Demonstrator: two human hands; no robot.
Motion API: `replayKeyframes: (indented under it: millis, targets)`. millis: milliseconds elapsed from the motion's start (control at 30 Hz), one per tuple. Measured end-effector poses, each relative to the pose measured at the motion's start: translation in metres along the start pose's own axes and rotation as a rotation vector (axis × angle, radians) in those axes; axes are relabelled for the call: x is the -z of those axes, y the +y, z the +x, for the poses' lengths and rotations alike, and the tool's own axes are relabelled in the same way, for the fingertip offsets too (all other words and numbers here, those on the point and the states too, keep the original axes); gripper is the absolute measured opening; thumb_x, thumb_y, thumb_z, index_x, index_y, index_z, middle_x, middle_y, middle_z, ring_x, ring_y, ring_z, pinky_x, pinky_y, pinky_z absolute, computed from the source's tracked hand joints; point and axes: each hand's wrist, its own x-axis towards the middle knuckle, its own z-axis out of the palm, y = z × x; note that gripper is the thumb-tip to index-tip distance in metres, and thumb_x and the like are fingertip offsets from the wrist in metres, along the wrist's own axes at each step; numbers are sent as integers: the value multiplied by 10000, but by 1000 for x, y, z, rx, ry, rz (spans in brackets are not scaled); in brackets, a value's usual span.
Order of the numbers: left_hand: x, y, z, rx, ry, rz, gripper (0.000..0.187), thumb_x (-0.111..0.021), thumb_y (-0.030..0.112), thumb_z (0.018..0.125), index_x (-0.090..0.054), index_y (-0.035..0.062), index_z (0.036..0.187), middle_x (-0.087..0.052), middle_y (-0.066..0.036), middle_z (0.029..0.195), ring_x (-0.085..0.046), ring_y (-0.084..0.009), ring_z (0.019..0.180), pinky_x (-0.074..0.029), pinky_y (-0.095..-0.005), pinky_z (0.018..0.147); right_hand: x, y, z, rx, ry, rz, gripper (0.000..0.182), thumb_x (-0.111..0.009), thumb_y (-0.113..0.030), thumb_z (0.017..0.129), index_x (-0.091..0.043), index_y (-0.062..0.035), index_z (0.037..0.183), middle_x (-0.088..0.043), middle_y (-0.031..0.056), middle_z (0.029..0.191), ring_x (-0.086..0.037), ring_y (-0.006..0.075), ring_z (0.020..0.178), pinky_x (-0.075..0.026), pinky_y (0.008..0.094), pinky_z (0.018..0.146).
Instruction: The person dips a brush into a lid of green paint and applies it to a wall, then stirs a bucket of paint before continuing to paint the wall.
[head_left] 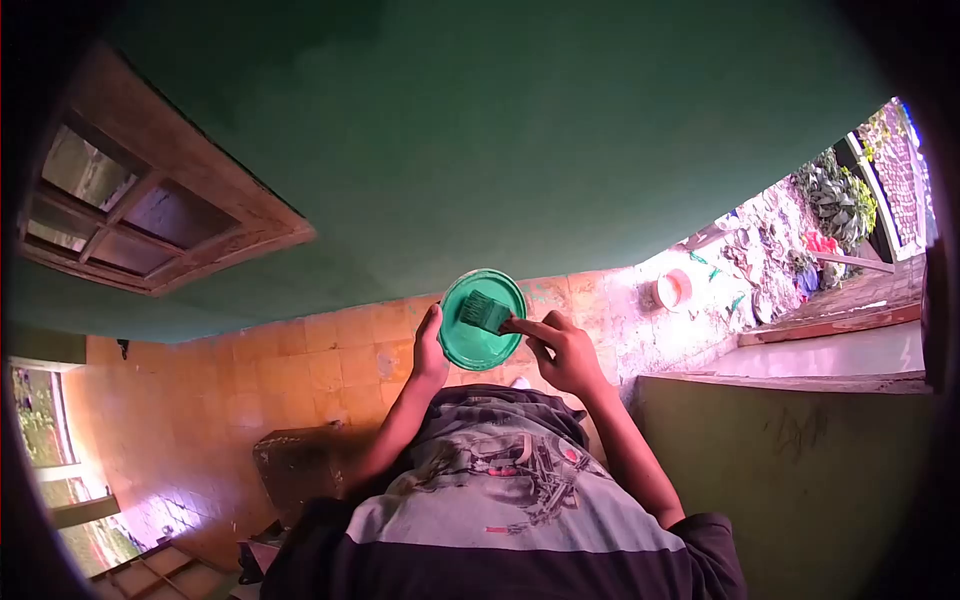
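Note:
My left hand (430, 352) grips the left edge of a round green lid (470, 352), thumb up along its rim. The lid is smeared with green paint and held in front of my shirt. In my right hand (568, 355) is a paintbrush (486, 312), its handle pinched between the fingers. The brush's wide, green-coated bristles lie over the lid's inner face and appear to touch it. Most of the handle is hidden by my fingers.
A green wall (480, 150) rises ahead, with a wooden-framed window (130, 205) at left. Orange floor tiles (300, 375) lie below. A pale bucket (672, 290) stands at right, near rubble and plants. A dark box-like object (300, 465) sits at lower left; a low green wall (780, 460) is at right.

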Motion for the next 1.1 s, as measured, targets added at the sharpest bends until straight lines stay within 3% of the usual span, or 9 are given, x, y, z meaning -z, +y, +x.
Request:
replayKeyframes:
  millis: [200,400,467,700,767,800,1000,1100]
  targets:
    - [-4,-14,13,13,24,66,444,-375,349,1104,-567,23,1337,-627,-110,1310,-608,-217,1215,-455,-375,1070,8,14,21,90,26,-159,485,-692,-49,815,-734,-296,1231,-581,95,842,-639,293,662,-535,427,606]
    - [-4,-3,8,4,28,89,417,-405,334,1101,-576,26,1324,-631,-103,1294,-608,-207,1205,-457,-363,1060,8,18,27,3,-46,-307,489,-671,-84,825,-720,-302,1260,-603,115,853,-662,318,684,-546,439,607]
    - [-6,-1,5,-29,61,93,431,-435,328,1102,-587,-8,1326,-615,-87,1306,-559,-162,1206,-420,-315,1057,6,27,25,-63,-50,-341,457,-651,-113,842,-720,-297,1255,-622,124,867,-676,336,710,-547,451,608]
    - [0,6,6,-88,54,191,422,-420,346,1103,-572,24,1329,-622,-80,1288,-581,-178,1204,-437,-335,1055,-10,32,19,-92,-15,-359,401,-613,-124,864,-726,-248,1228,-651,179,793,-662,381,653,-536,484,585]
    - [-3,8,5,-115,62,147,417,-429,352,1100,-576,26,1314,-615,-74,1292,-578,-171,1202,-439,-332,1051,-17,37,14,-106,-20,-310,364,-599,-117,861,-727,-185,1195,-654,209,723,-649,410,606,-527,514,570]
    - [-2,7,6,-113,61,148,417,-429,352,1100,-576,26,1314,-615,-74,1292,-578,-171,1202,-439,-332,1051,-19,35,13,-114,4,-292,265,-596,-121,851,-735,-105,1076,-652,227,686,-652,427,601,-526,530,574]
    - [2,-2,14,-122,133,75,436,-488,341,1086,-598,-5,1327,-619,-65,1294,-539,-148,1202,-398,-307,1065,-31,34,6,-241,-43,-291,155,-615,-150,824,-713,-35,856,-663,257,710,-669,446,655,-544,539,625]
    - [-2,-2,15,-111,190,63,426,-486,343,1087,-601,1,1315,-614,-63,1290,-537,-149,1195,-400,-311,1061,-37,39,2,-245,-61,-265,169,-615,-156,825,-719,-30,869,-672,251,735,-676,447,694,-551,542,662]
